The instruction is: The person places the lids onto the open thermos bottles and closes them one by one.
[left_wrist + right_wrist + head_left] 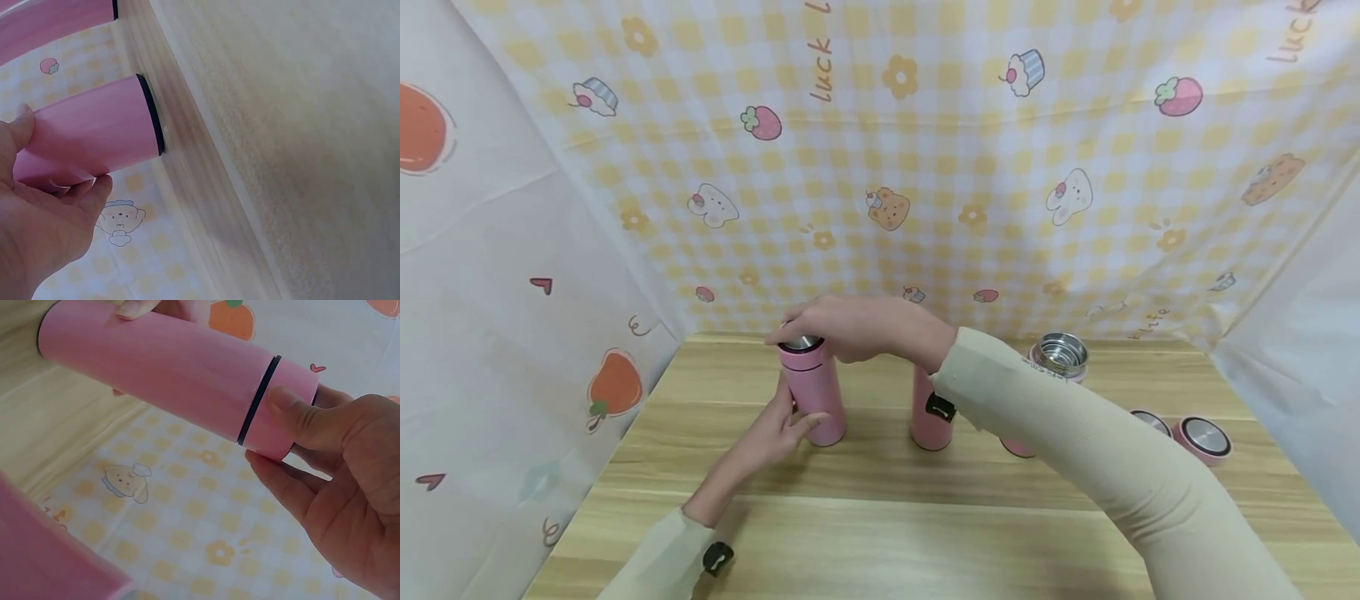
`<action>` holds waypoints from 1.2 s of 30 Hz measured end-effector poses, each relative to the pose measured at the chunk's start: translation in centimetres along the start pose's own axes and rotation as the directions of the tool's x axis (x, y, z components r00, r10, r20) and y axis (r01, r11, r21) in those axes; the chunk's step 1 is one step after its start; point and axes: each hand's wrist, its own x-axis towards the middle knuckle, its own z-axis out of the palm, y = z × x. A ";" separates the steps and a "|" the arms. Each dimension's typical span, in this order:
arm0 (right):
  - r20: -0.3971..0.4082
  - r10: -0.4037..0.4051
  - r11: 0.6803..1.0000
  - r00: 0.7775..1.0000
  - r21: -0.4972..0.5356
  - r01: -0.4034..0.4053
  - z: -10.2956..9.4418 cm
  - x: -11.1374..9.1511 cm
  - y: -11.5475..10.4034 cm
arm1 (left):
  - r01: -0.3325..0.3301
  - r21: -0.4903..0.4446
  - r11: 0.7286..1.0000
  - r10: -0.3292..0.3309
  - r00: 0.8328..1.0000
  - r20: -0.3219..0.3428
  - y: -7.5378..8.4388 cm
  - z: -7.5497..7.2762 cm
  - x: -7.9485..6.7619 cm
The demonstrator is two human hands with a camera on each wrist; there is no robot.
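A pink thermos bottle (820,400) stands upright on the table at the left, its lid (302,376) on, with a thin dark ring between lid and body. My left hand (781,429) grips the lower body, thumb across the front. From above, my right hand (857,327) grips the lid, thumb and fingers on opposite sides of it. The steel top of the lid shows between the fingers in the head view. In the left wrist view, the black base (152,115) of this bottle meets the wooden table.
A second pink bottle (931,429) stands in the middle, its top hidden behind my right forearm. Further right, a lidless bottle shows its steel mouth (1063,353). Two loose pink lids (1206,439) lie at the right. A checked cloth (940,167) hangs behind the wooden table (880,533).
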 end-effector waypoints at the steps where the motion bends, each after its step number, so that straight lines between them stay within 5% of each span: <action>1: 0.003 0.005 1.000 1.000 -0.007 -0.005 -0.1 0.0 -0.1 | -0.005 0.004 1.000 0.005 1.000 -0.002 0.0 0.0 0.0; 36: -0.094 0.150 0.966 0.984 -0.200 -0.166 0.8 0.4 -1.5 | -0.013 -0.012 1.000 0.013 1.000 -0.009 0.3 0.3 -0.1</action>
